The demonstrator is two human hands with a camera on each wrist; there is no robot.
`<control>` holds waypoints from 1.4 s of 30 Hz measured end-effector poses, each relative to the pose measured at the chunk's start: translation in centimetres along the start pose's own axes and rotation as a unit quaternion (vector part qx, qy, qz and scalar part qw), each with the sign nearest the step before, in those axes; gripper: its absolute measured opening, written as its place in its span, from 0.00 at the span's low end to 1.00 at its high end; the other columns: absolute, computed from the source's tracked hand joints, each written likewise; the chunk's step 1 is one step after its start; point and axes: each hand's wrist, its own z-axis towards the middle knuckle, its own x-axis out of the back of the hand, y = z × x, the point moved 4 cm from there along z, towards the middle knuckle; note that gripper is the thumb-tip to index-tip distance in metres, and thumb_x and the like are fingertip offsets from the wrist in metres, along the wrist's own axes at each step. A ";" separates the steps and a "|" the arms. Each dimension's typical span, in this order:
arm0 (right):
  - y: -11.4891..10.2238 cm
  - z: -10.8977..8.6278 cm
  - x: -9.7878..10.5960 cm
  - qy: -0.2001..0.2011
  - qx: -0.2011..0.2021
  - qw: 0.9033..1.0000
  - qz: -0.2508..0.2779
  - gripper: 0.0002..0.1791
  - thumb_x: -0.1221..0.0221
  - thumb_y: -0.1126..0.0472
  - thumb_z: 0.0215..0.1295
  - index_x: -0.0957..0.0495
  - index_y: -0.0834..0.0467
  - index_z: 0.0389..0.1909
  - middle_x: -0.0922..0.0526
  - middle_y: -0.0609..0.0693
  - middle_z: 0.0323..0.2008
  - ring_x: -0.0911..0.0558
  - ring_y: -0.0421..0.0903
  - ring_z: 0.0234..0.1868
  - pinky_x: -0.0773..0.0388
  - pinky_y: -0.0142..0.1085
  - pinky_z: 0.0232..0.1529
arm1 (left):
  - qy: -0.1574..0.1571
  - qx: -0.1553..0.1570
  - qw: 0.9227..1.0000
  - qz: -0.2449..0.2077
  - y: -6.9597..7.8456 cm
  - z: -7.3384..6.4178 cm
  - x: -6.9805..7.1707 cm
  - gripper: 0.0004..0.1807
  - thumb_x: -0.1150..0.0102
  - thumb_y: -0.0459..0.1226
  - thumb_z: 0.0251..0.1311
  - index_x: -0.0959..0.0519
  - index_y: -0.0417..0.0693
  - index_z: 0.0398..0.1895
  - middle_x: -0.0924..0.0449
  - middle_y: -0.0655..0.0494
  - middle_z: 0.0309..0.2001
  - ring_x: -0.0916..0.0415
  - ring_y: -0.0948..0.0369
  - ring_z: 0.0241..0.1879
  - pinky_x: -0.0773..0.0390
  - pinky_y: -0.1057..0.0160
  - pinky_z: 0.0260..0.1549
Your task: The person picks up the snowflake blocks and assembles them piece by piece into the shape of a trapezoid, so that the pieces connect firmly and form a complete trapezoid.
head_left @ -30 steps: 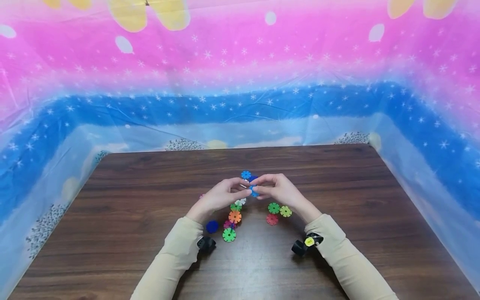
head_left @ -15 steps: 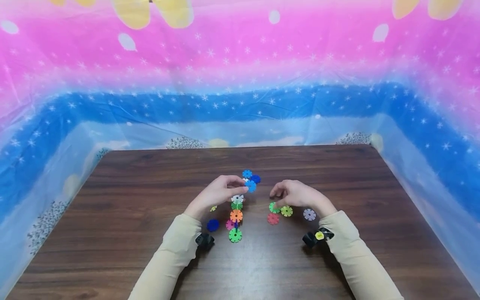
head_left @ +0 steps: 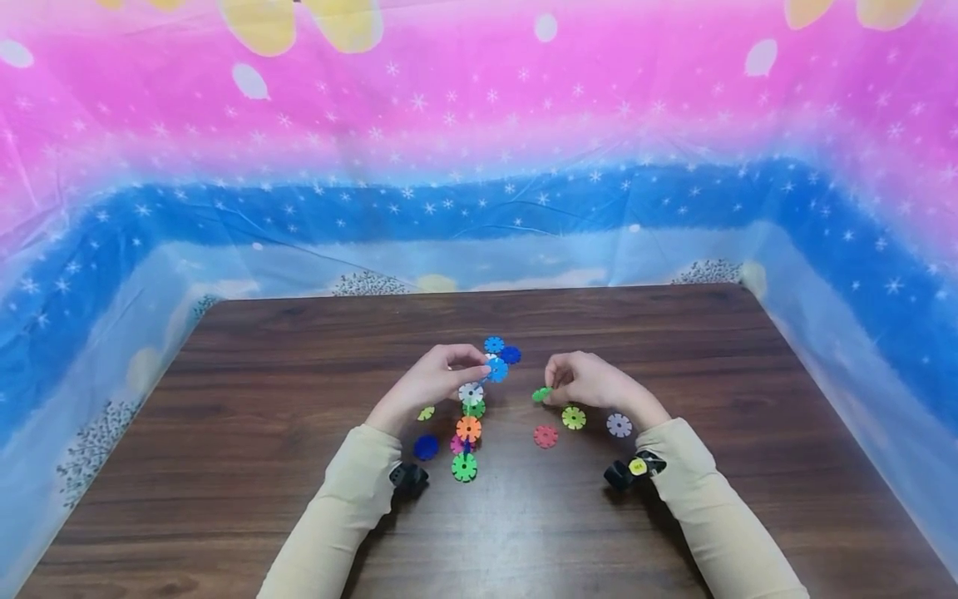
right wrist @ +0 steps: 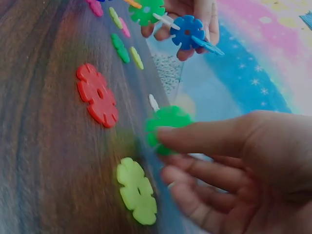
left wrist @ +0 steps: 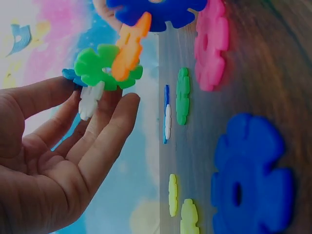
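Note:
In the head view my left hand [head_left: 434, 378] pinches a blue notched disc [head_left: 497, 371] at one end of a chain of interlocked plastic discs. A white disc [right wrist: 167, 21], a green disc [left wrist: 100, 66] and an orange disc [head_left: 468, 429] follow along the chain, which reaches toward me and ends in a bright green disc [head_left: 464, 467]. To the right, my right hand [head_left: 602, 387] pinches a loose green disc [head_left: 540, 394] between thumb and fingers, lifted off the table; it looks blurred in the right wrist view. The two hands are apart.
On the wooden table [head_left: 674, 516] lie loose discs: red [head_left: 545, 437], yellow-green [head_left: 574, 418], pale lilac [head_left: 619, 425], dark blue [head_left: 426, 448] and magenta [head_left: 457, 444]. Farther back are a light blue disc [head_left: 494, 344] and another dark blue disc [head_left: 511, 355]. A patterned cloth [head_left: 479, 208] surrounds the table.
Both hands met at the blue disc; then my right hand moved off to the right. It has since picked up the green disc from the table. My left hand keeps holding the chain.

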 end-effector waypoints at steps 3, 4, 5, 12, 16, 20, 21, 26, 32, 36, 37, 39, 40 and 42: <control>-0.4 0.2 0.4 0.073 0.025 0.997 0.026 0.08 0.31 0.61 0.64 0.21 0.54 0.40 0.16 0.46 0.34 0.18 0.44 0.35 0.22 0.42 0.40 | 0.006 -0.001 1.000 -0.001 0.0 0.0 -0.1 0.09 0.41 0.41 0.72 0.18 0.45 0.46 0.19 0.51 0.46 0.27 0.56 0.36 0.20 0.50 0.37; -0.7 0.1 0.5 0.098 0.037 0.994 0.033 0.08 0.31 0.60 0.64 0.20 0.53 0.42 0.15 0.45 0.36 0.17 0.44 0.38 0.21 0.43 0.42 | 0.007 -0.002 1.000 0.001 0.1 0.0 -0.1 0.09 0.41 0.41 0.72 0.18 0.45 0.45 0.19 0.51 0.46 0.27 0.56 0.36 0.20 0.50 0.37; -1.0 0.1 0.6 0.122 0.049 0.991 0.035 0.08 0.32 0.59 0.65 0.18 0.52 0.43 0.14 0.44 0.37 0.16 0.44 0.40 0.20 0.44 0.44 | 0.007 -0.003 1.000 0.002 0.1 0.0 -0.1 0.09 0.41 0.41 0.72 0.18 0.45 0.45 0.19 0.51 0.46 0.27 0.56 0.35 0.20 0.49 0.38; -2.9 -0.1 0.3 0.201 0.125 0.971 0.024 0.06 0.34 0.61 0.68 0.13 0.47 0.42 0.14 0.41 0.41 0.16 0.41 0.43 0.18 0.42 0.44 | 0.005 -0.008 1.000 0.012 0.3 0.0 -0.3 0.11 0.42 0.42 0.73 0.17 0.45 0.47 0.19 0.51 0.44 0.28 0.56 0.35 0.22 0.48 0.38; -3.2 -0.2 0.1 0.195 0.142 0.970 0.009 0.07 0.35 0.64 0.68 0.13 0.48 0.41 0.14 0.40 0.40 0.17 0.39 0.41 0.17 0.39 0.42 | 0.002 -0.016 1.000 0.025 0.3 0.0 -0.4 0.11 0.42 0.42 0.73 0.15 0.45 0.46 0.18 0.49 0.44 0.27 0.56 0.36 0.22 0.51 0.39; -3.5 -0.4 0.0 0.186 0.157 0.970 -0.011 0.07 0.35 0.64 0.68 0.13 0.49 0.41 0.14 0.40 0.40 0.17 0.38 0.42 0.18 0.38 0.43 | 0.003 -0.022 0.999 0.039 0.4 0.0 -0.6 0.10 0.42 0.41 0.72 0.15 0.46 0.44 0.17 0.49 0.44 0.25 0.57 0.38 0.22 0.55 0.39; -3.6 -0.5 0.0 0.185 0.161 0.969 -0.017 0.08 0.35 0.65 0.68 0.13 0.49 0.41 0.14 0.41 0.39 0.17 0.38 0.41 0.18 0.38 0.43 | 0.003 -0.023 0.999 0.042 0.5 0.0 -0.7 0.10 0.42 0.41 0.72 0.15 0.46 0.45 0.17 0.50 0.44 0.25 0.57 0.38 0.22 0.55 0.39; -4.1 -0.6 -0.1 0.184 0.188 0.964 -0.043 0.09 0.34 0.68 0.65 0.12 0.53 0.41 0.12 0.48 0.39 0.15 0.40 0.39 0.17 0.38 0.41 | 0.016 -0.029 0.998 0.047 0.7 -0.1 -0.9 0.10 0.41 0.40 0.72 0.14 0.46 0.46 0.17 0.55 0.43 0.24 0.57 0.39 0.23 0.59 0.39; -4.6 -0.6 -0.9 0.203 0.240 0.945 -0.086 0.08 0.31 0.71 0.60 0.10 0.57 0.39 0.11 0.50 0.36 0.13 0.41 0.36 0.17 0.35 0.38 | 0.036 -0.017 0.999 0.021 0.1 -0.3 -1.2 0.09 0.41 0.39 0.71 0.14 0.44 0.43 0.16 0.50 0.40 0.25 0.56 0.33 0.25 0.60 0.33; -4.4 -0.5 -1.3 0.215 0.256 0.938 -0.092 0.09 0.31 0.72 0.60 0.10 0.57 0.38 0.11 0.49 0.35 0.13 0.41 0.35 0.17 0.34 0.35 | 0.036 -0.013 0.999 0.000 -0.1 -0.2 -1.4 0.09 0.43 0.37 0.73 0.15 0.41 0.42 0.17 0.45 0.38 0.23 0.53 0.30 0.27 0.59 0.29; -4.3 -0.4 -1.4 0.219 0.255 0.938 -0.088 0.09 0.31 0.72 0.60 0.10 0.57 0.37 0.11 0.49 0.35 0.13 0.41 0.35 0.18 0.33 0.35 | 0.035 -0.013 0.999 -0.006 -0.1 -0.2 -1.5 0.09 0.43 0.37 0.73 0.16 0.41 0.42 0.17 0.45 0.37 0.21 0.52 0.31 0.25 0.59 0.30; -4.1 -0.3 -1.4 0.223 0.253 0.938 -0.080 0.09 0.31 0.73 0.59 0.10 0.57 0.37 0.11 0.49 0.35 0.13 0.40 0.34 0.18 0.33 0.34 | 0.034 -0.014 0.999 -0.012 0.0 -0.1 -1.6 0.09 0.44 0.36 0.73 0.16 0.40 0.42 0.18 0.47 0.37 0.18 0.51 0.33 0.21 0.57 0.33; -4.0 -0.3 -1.4 0.224 0.252 0.938 -0.077 0.09 0.31 0.73 0.59 0.10 0.57 0.37 0.11 0.49 0.35 0.13 0.40 0.34 0.18 0.33 0.34 | 0.035 -0.013 0.999 -0.016 0.0 -0.1 -1.7 0.09 0.44 0.36 0.73 0.17 0.40 0.42 0.18 0.48 0.38 0.17 0.50 0.35 0.19 0.56 0.35; -3.9 -0.2 -1.5 0.223 0.249 0.940 -0.072 0.09 0.31 0.72 0.59 0.10 0.56 0.37 0.11 0.48 0.35 0.13 0.39 0.34 0.18 0.32 0.34 | 0.036 -0.012 0.999 -0.023 0.1 -0.1 -1.8 0.08 0.45 0.35 0.74 0.17 0.39 0.41 0.19 0.49 0.38 0.16 0.50 0.38 0.18 0.55 0.39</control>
